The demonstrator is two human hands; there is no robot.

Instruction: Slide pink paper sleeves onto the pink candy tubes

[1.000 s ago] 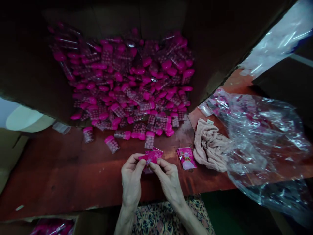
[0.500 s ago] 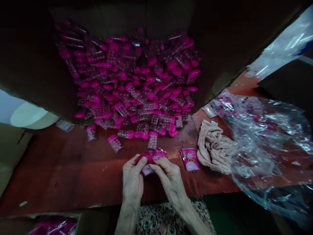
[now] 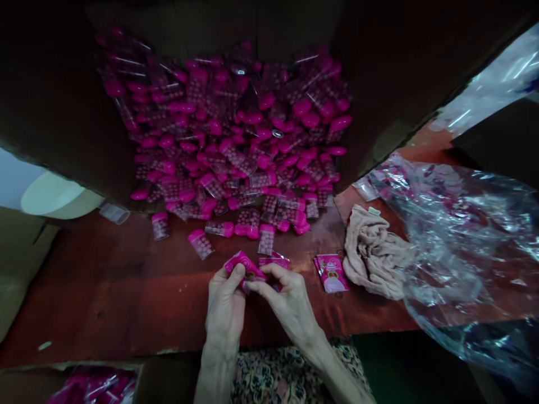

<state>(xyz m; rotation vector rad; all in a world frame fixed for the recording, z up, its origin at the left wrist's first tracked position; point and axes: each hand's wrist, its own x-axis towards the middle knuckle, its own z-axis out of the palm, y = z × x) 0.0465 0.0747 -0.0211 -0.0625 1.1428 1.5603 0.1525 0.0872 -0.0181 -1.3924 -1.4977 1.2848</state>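
Note:
My left hand and my right hand meet over the near edge of the red-brown table. Both pinch a small pink printed label, which is bent around something small that I cannot make out between the fingers. A second pink label lies just behind my right hand. Several small clear vials with pink caps lie loose on the table beyond my hands. A large heap of the same vials spills out of a cardboard box.
The open cardboard box fills the back. A few pink labels lie to the right, beside a crumpled beige cloth. A big clear plastic bag covers the right side. A carton with pink packs sits at bottom left.
The pink label has tilted and shifted left in my fingers, and my hands have closed more tightly around it. The view has drifted slightly.

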